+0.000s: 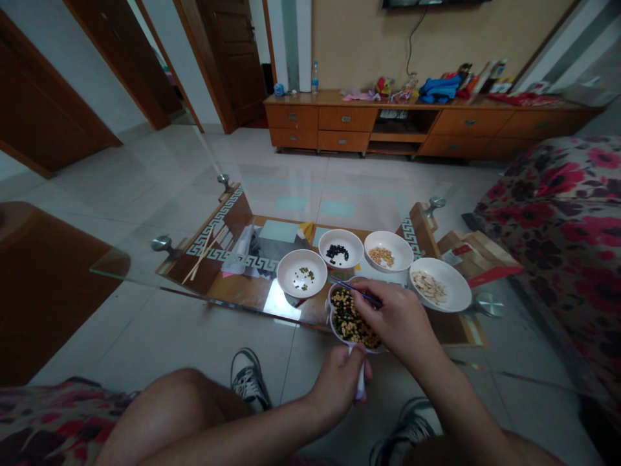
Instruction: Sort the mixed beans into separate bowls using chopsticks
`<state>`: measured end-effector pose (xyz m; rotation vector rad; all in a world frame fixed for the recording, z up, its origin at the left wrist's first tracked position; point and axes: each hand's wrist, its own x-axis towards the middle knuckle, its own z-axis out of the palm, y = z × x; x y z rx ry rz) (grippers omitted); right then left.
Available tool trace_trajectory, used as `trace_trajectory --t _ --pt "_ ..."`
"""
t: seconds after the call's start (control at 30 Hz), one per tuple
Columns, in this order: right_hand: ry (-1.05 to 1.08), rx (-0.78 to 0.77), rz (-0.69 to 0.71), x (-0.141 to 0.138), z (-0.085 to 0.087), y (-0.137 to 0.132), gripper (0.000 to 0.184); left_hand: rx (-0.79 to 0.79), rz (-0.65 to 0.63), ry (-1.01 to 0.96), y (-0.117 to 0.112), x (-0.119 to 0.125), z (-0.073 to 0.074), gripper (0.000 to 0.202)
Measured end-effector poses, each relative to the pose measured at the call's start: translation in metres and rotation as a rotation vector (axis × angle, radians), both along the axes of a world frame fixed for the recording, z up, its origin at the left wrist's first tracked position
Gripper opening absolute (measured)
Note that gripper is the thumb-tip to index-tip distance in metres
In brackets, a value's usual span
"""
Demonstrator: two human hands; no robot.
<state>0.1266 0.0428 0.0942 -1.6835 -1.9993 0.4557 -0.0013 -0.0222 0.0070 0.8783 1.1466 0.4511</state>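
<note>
My left hand (338, 382) is closed round the white handle of a small cup (339, 333) filled with mixed dark and yellow beans, held over the near edge of the glass table (145, 259). My right hand (395, 317) hovers over the cup, pinching blue tweezers (356, 291) whose tips point left above the beans. Behind the cup stand several white bowls: one with green beans (301, 274), one with black beans (340, 248), one with yellow beans (388, 251) and one with pale pieces (440, 283).
Wooden chopsticks (204, 254) and a folded cloth (240, 252) lie on the shelf under the glass. A flowered sofa (563, 213) stands on the right, a cardboard box (478, 255) beside it. A low wooden cabinet (417, 123) lines the far wall. My knees and shoes are below.
</note>
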Motion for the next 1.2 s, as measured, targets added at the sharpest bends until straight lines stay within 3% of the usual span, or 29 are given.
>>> trace_trajectory --t 0.43,0.73,1.2 --pt "-0.126 -0.347 0.113 0.0069 0.0013 -0.0027 0.015 0.007 -0.002 -0.010 0.0001 -0.0007 0.0006 0.066" --pt "-0.085 -0.399 0.196 0.0061 -0.0024 -0.0030 0.017 0.006 -0.009 -0.009 0.0002 0.0003 -0.0009 0.068" --pt "-0.104 -0.422 0.201 0.0045 -0.0016 -0.0022 0.015 0.007 0.006 -0.006 -0.0006 0.0003 -0.0009 0.070"
